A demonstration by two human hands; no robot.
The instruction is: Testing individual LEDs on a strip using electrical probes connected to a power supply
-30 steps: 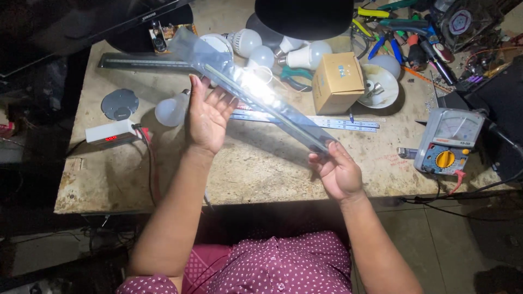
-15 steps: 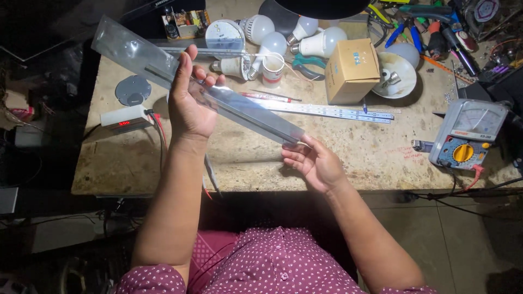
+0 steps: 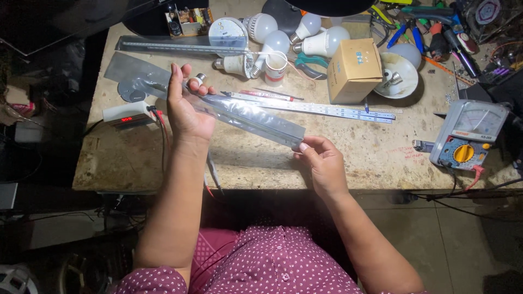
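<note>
Holding a long clear plastic sleeve point(image 3: 239, 111) slantwise above the desk point(image 3: 354, 158), I see my left hand point(image 3: 187, 111) clasp its middle while my right hand point(image 3: 321, 160) fingers pinch its lower end, cardboard box point(image 3: 354, 69) behind

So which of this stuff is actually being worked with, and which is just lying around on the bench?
In hand:
- long clear tube cover, left hand around its middle
- right hand at its near end

Lying about:
- LED strip
- cardboard box
- bulbs
- multimeter
- pliers
</note>
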